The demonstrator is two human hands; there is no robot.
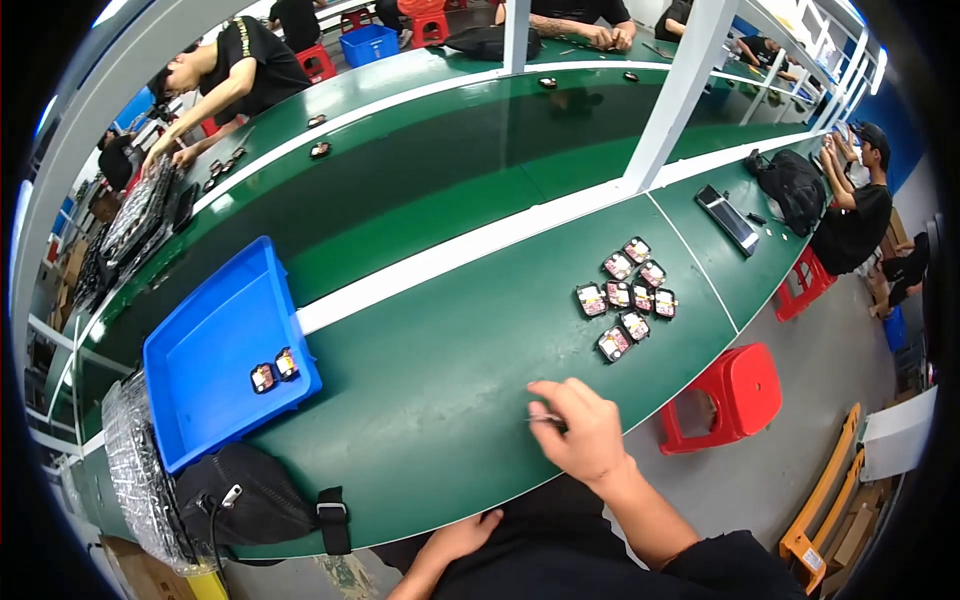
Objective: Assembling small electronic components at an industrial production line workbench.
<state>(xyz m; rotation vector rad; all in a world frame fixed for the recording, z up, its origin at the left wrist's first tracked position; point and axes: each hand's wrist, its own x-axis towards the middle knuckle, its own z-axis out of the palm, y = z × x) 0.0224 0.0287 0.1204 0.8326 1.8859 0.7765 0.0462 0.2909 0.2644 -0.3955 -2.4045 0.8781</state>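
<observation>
The right hand [583,432] pinches a small dark piece [556,424], too small to identify, over the table [430,400]. From it, nine black units [641,297] sit at 1 o'clock; the blue tray [205,345], holding two more, lies between 9 and 10. The left hand [468,536], between 7 and 8, rests by the table's edge, fingers loosely extended, seemingly empty. The step looks like handling that piece, clear of any unit; working on one would call for reaching toward 1 o'clock.

Red stool [752,388], black zippered bag [255,490] and, farther off, perhaps a dark backpack [790,192]
</observation>
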